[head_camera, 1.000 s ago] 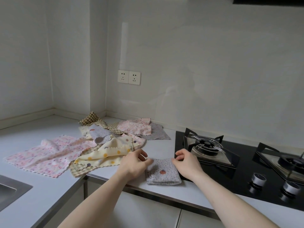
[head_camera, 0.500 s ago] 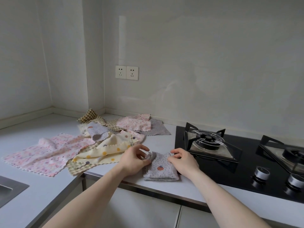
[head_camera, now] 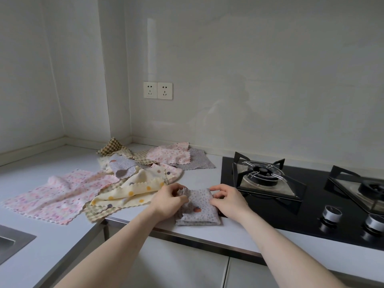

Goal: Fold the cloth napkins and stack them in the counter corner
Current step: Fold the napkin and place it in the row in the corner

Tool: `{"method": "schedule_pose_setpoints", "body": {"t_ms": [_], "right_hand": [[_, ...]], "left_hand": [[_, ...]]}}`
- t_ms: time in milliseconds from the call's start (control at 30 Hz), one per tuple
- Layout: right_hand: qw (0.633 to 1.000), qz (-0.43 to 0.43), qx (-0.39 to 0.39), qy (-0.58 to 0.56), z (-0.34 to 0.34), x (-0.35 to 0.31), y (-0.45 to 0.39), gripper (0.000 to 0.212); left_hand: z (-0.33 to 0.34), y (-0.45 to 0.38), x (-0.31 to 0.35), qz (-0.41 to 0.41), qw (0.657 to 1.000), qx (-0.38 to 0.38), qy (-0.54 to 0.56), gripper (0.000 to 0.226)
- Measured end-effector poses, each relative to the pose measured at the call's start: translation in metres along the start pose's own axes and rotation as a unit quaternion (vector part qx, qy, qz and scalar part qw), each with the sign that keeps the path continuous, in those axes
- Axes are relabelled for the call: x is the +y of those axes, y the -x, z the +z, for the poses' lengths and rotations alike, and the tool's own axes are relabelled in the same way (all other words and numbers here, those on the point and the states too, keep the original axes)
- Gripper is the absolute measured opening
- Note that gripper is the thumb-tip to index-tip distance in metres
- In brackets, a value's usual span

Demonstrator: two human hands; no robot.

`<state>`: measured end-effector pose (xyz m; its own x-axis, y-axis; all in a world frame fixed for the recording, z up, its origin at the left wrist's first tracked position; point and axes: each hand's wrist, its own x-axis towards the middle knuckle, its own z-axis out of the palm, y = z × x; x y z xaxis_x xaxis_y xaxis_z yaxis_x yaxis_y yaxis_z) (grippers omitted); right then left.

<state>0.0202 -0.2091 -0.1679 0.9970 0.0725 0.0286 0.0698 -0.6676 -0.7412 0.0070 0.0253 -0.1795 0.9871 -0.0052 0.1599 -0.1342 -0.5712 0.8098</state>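
Grey napkin point(head_camera: 198, 206): folded into a small thick pad, pale grey-lilac with tiny dots and one orange-and-purple blob near the front; far-left corner bunched and lifted, scalloped edge showing.
Position: near the front edge of the counter point(head_camera: 203, 175), just left of the black hob point(head_camera: 307, 206), right edge about at the hob's rim.
Left hand point(head_camera: 169, 201): fingers curled, pinching the bunched left corner of the pad.
Right hand point(head_camera: 227, 200): fingers curled over the right edge — pinching the fold there.
Hands: apart, one on each side of the pad.
Unfolded pile point(head_camera: 143, 167): loose heap toward the counter corner — cream with coloured dots, pink floral, brown check, more grey; overlapping, none folded.
Pink napkin point(head_camera: 60, 194): spread flat at far left, wavy hem.
Sink point(head_camera: 12, 244): corner visible at lower left.
Sockets point(head_camera: 158, 90): double outlet on the wall above the pile.
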Motion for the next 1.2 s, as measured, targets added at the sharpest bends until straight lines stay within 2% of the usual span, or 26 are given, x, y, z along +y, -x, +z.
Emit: {"method": "schedule_pose_setpoints", "body": {"t_ms": [100, 200, 433, 600, 733, 800, 1000, 1200], "right_hand": [[0.999, 0.001, -0.034, -0.024, -0.003, 0.003, -0.006, 0.050], [0.998, 0.005, -0.054, -0.028, -0.003, 0.003, -0.011, 0.055], [0.999, -0.018, 0.000, -0.050, 0.003, 0.003, -0.008, 0.035], [0.990, -0.075, 0.056, -0.106, 0.004, 0.002, 0.003, 0.018], [0.984, -0.124, 0.094, -0.081, 0.007, 0.007, 0.006, 0.044], [0.980, -0.142, 0.121, -0.073, 0.011, 0.009, 0.008, 0.048], [0.970, -0.167, 0.156, -0.078, 0.014, 0.006, 0.016, 0.033], [0.981, -0.135, 0.137, -0.003, 0.015, 0.003, 0.019, 0.019]], "left_hand": [[0.001, 0.001, 0.000, -0.005, 1.000, 0.005, -0.007, 0.020], [0.000, 0.005, 0.002, 0.025, 0.999, 0.022, 0.008, 0.005], [-0.003, 0.007, 0.002, 0.061, 0.996, 0.019, 0.055, 0.009], [-0.002, 0.006, 0.001, 0.060, 0.997, 0.044, 0.035, 0.013], [-0.001, 0.005, 0.000, 0.061, 0.995, 0.065, 0.053, 0.006], [-0.002, 0.006, 0.001, 0.066, 0.994, 0.071, 0.056, 0.008], [-0.001, 0.009, 0.004, 0.067, 0.994, 0.074, 0.053, 0.009], [0.001, 0.007, 0.002, 0.052, 0.996, 0.074, -0.020, 0.012]]}}
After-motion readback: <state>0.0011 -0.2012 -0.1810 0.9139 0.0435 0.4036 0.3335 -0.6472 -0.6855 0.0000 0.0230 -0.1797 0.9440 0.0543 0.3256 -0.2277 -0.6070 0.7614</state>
